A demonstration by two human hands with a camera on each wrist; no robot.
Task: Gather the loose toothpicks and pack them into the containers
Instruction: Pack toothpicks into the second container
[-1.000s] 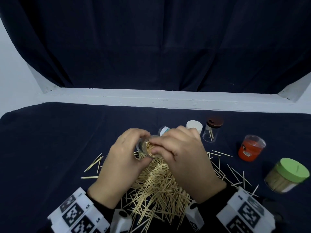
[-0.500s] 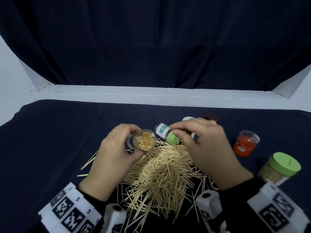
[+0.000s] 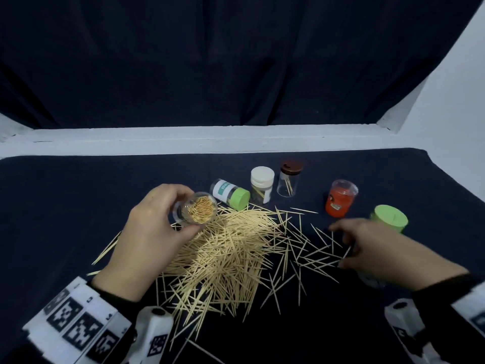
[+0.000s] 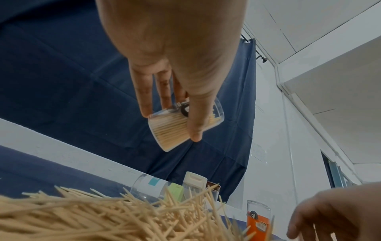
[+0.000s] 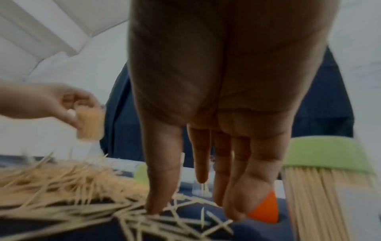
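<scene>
- The left hand grips a small clear jar, fingers and thumb curled round its wall; the jar is packed full of toothpicks and tipped so its open mouth faces the person.
- That jar hangs in the air just above the far left edge of the toothpick pile, not touching it.
- The pile lies on the dark-covered table, thick in the middle and thinning to scattered single sticks on its right side.
- The right hand is over those scattered sticks to the right of the pile, fingers straight and spread, tips down at the cloth; it holds nothing that I can make out, and its wrist view is blurred.
- Just behind the pile a green-capped bottle lies on its side, its cap touching the sticks.
- Further behind the pile stand a white-capped jar and a brown-lidded jar, upright, side by side.
- To the far right of the pile stands an orange cup, and beside that a green-lidded tub full of toothpicks, just beyond the right hand.
</scene>
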